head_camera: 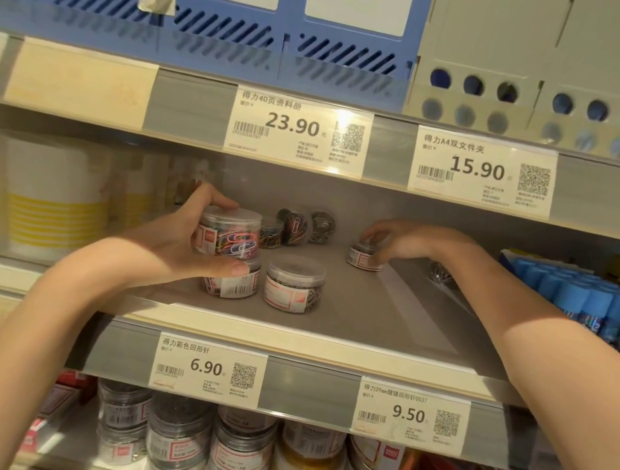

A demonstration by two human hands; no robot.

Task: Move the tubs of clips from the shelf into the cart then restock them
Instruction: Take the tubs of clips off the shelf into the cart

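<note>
On middle shelf (348, 319) | left hand (185, 242): fingers curled round tub of coloured clips (229, 233), stacked atop another tub (233, 282) | right hand (398, 242): fingers pinching small tub (362, 258) further back | lone tub (295, 283) between, near front edge

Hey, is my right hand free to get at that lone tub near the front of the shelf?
Probably not right now: the right hand is gripping a small tub farther back. Once it lets go, open shelf lies between it and the lone tub.
</note>
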